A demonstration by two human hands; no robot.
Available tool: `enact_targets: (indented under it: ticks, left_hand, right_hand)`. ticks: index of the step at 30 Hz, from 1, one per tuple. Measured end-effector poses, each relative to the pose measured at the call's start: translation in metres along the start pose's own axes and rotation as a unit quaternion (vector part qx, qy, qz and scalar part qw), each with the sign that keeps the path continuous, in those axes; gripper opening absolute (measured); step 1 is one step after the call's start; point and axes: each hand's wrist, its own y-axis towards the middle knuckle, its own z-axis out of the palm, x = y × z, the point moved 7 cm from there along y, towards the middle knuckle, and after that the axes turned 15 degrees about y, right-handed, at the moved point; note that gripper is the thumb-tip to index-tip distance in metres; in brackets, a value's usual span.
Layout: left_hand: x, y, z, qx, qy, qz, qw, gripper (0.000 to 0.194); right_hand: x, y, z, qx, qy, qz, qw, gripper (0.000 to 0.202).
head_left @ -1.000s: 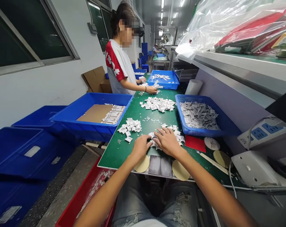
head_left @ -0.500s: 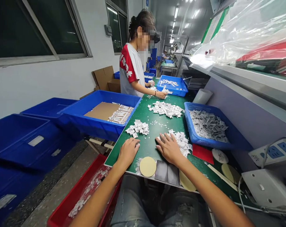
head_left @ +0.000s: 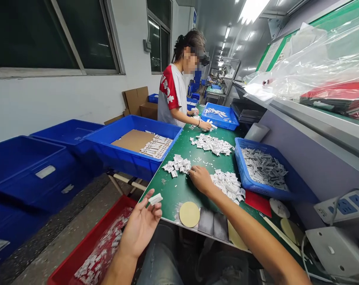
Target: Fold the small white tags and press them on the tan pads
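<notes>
Red bin (head_left: 92,239): long plastic box, low beside the bench (head_left: 170,202), white bits strewn inside.
Blue tub (head_left: 129,164): smooth, rigid plastic; flat brown cardboard and white strips inside.
Left hand (head_left: 139,227): I saw it come up off the bench since half a second ago and turn palm up by the near edge; grip clamped on the white piece, thumb against fingers.
White piece (head_left: 155,199): short, slim, matte, probably plastic; up in the left hand, off the bench. I took it as one piece singled out for handling.
Small pile (head_left: 177,164): loose jumble of stubby, flat white pieces.
Yellow disc (head_left: 189,214): thin, round, dull surface, near bench edge.
Right hand (head_left: 201,179): I saw it leave the large pile and swing left to the small pile's right side; fingertips curled out of sight, couldn't tell whether grip was apart, together or holding. Probably work had shifted from one pile to the other.
Large pile (head_left: 228,184): similar white pieces, wider heap, angular edges; no hand on it now.
Blue basket (head_left: 258,188): perforated plastic, heaped with pale slips.
Red card (head_left: 258,202): flat, smooth, just below the basket.
</notes>
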Motion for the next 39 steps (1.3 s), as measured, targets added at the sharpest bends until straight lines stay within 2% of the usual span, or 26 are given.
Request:
enact_targets:
  ticks: [3, 5, 8, 10, 13, 16, 18, 20, 23, 25, 30, 32, 34, 37, 39]
  left_hand:
    - [0.0, -0.01, 0.0, 0.007, -0.106, -0.017, 0.994, 0.016]
    - [0.0, -0.012, 0.001, 0.006, -0.145, -0.024, 0.989, 0.013]
    - [0.007, -0.009, 0.003, -0.005, -0.152, -0.031, 0.988, 0.016]
    - [0.014, -0.006, 0.004, -0.032, -0.121, -0.023, 0.992, 0.018]
    - [0.032, -0.004, 0.014, -0.054, -0.085, -0.051, 0.994, 0.021]
    - [0.048, -0.01, 0.036, -0.005, -0.113, -0.111, 0.987, 0.022]
    - [0.047, -0.016, 0.046, 0.021, -0.13, -0.111, 0.985, 0.025]
    - [0.044, -0.021, 0.047, 0.017, -0.124, -0.093, 0.988, 0.029]
    - [0.045, -0.023, 0.041, -0.019, -0.099, -0.086, 0.991, 0.028]
    - [0.051, -0.022, 0.041, -0.034, -0.086, -0.092, 0.991, 0.024]
    - [0.069, -0.021, 0.066, 0.011, -0.076, -0.133, 0.988, 0.021]
    - [0.074, -0.023, 0.078, 0.038, -0.093, -0.154, 0.983, 0.026]
    - [0.077, -0.024, 0.086, 0.056, -0.092, -0.153, 0.982, 0.031]
    - [0.082, -0.02, 0.086, 0.063, -0.009, -0.12, 0.991, 0.026]
    - [0.084, -0.013, 0.082, 0.059, 0.109, -0.071, 0.99, 0.022]
  right_hand:
    - [-0.002, 0.009, -0.002, 0.002, 0.054, 0.002, 0.999, 0.026]
    - [-0.005, 0.005, -0.008, -0.007, 0.103, 0.009, 0.995, 0.021]
    - [-0.016, -0.011, -0.019, -0.051, 0.197, 0.055, 0.978, 0.017]
    - [-0.028, -0.024, -0.021, -0.084, 0.275, 0.104, 0.952, 0.022]
    - [-0.04, -0.035, -0.011, -0.096, 0.407, 0.163, 0.894, 0.026]
    - [-0.042, -0.035, -0.004, -0.106, 0.528, 0.194, 0.82, 0.022]
    - [-0.042, -0.039, -0.006, -0.13, 0.599, 0.213, 0.761, 0.02]
    - [-0.044, -0.05, -0.014, -0.152, 0.663, 0.233, 0.695, 0.019]
    - [-0.042, -0.081, -0.03, -0.16, 0.739, 0.257, 0.601, 0.027]
    - [-0.036, -0.108, -0.039, -0.156, 0.772, 0.269, 0.554, 0.031]
    - [-0.016, -0.177, -0.043, -0.163, 0.803, 0.3, 0.489, 0.039]
    - [-0.017, -0.202, -0.04, -0.185, 0.796, 0.313, 0.484, 0.036]
    - [-0.023, -0.224, -0.038, -0.202, 0.772, 0.324, 0.508, 0.04]
    - [-0.037, -0.248, -0.038, -0.21, 0.703, 0.344, 0.586, 0.048]
    - [-0.045, -0.257, -0.045, -0.223, 0.614, 0.345, 0.674, 0.049]
